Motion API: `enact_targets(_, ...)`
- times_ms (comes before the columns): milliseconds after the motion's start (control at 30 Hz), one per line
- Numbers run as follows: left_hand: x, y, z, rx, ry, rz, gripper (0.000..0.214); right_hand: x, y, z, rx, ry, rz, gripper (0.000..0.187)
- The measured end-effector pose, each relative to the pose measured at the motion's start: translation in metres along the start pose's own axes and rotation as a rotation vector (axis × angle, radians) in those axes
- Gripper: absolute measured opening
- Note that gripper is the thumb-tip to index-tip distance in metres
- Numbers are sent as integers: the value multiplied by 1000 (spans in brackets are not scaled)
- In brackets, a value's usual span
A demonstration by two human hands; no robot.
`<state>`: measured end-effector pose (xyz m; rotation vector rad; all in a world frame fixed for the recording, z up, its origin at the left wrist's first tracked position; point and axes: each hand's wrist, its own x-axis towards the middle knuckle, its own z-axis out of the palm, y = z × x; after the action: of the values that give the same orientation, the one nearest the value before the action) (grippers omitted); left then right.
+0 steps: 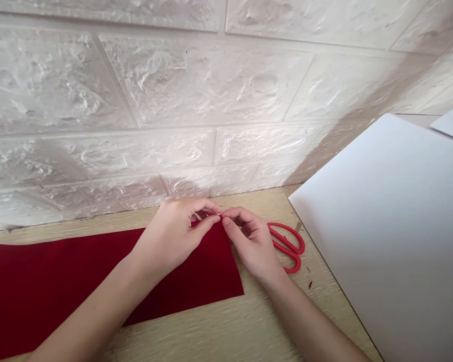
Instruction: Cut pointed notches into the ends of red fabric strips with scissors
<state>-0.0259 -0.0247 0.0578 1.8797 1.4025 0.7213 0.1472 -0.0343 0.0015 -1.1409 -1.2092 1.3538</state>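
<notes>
Where the pale wood-grain table top point(219, 327) ran nearest to me, two bare forearms crossed it, angled inward toward each other. Under the left forearm lay a flat sheet of dark red felt point(41, 281), stretched along the table from the left edge to about mid-table, its right end cut square.

Both hands met at the felt's far right corner. Left hand point(173, 236): thumb and forefinger pinched together, the thumb lying over the red corner. Right hand point(254, 246): fingers curled, tips pressed together and touching the left's. Whether something small sat between them, could not tell.

Just behind the right hand, red-handled scissors point(292, 246) lay on the wood, partly hidden by it. A few red scraps point(310, 284) lay close by. To the right, a large white sheet of card point(392, 226). Beyond everything, a white embossed brick-pattern wall point(196, 90) rose from the table's back edge.
</notes>
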Motion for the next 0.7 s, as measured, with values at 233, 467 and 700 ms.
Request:
enact_targets(233,0,1,-1,-41,-7,-35,15,0,1,0,-26,-2,-21,20)
enact_targets(467,0,-1,-1,-83,-4,-65,12,0,3,1,-31,-3,-33,18)
enact_targets(700,1,-2,-1,-99,-14,-80,11,-1,1,2,-19,-6,-13,19)
